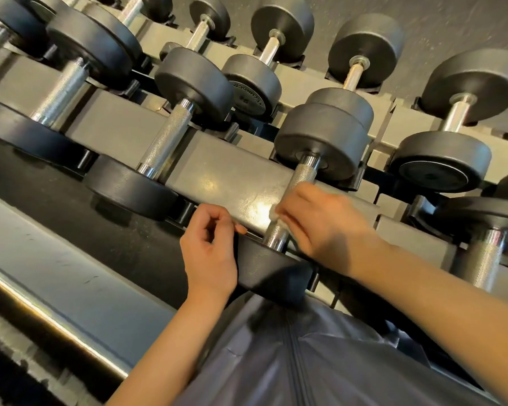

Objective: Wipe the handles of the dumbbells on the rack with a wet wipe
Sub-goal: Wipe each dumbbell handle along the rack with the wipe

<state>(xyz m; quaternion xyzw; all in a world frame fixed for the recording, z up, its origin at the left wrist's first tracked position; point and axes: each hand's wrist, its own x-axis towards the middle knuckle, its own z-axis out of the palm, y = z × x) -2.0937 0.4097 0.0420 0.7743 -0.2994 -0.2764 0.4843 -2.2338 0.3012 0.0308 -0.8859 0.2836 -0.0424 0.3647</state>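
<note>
floor (71, 230): dark, matte, runs under the front edge of the weights at left
ledge (71, 288): pale grey flat surface, lower left, running diagonally; faint dark scuff marks on it
rail (41, 312): shiny metal bar along the near edge of the ledge, catches a warm highlight
mat (12, 361): black and white blurred pattern, bottom left corner; detail cannot be made out
wall (452, 19): grey, rough-textured, top right behind the upper row
garment (305, 361): grey-blue fabric at bottom centre, smooth with slight sheen, a dark zip running down its middle
lighting: one bright glare patch on the grey beam near centre
</note>
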